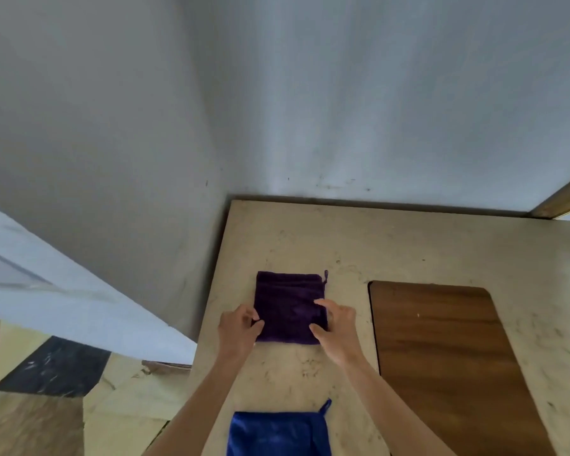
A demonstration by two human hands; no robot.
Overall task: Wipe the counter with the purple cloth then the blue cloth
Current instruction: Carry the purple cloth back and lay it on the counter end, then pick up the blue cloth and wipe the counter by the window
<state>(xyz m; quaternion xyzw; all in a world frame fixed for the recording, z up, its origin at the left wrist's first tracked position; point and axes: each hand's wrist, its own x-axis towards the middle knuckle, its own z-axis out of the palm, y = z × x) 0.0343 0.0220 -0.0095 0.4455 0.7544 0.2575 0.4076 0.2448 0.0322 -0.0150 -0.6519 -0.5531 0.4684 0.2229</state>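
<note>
Pinching the purple cloth (290,307) at its near corners, the left hand (239,330) closes thumb and fingers on the edge at 9 o'clock, while the right hand (338,327) holds the edge at 3 o'clock. It lies folded flat on the pale counter (310,235), close to the wall (277,93) at 12 o'clock. At 6 o'clock, between the forearms and apart from it, lies the blue cloth (277,432). A brown wooden board (448,357) rests on the counter at 3 o'clock.

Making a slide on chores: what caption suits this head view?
Both hands, left and right, grip the folded purple cloth on the counter; the blue cloth waits nearer.
</note>
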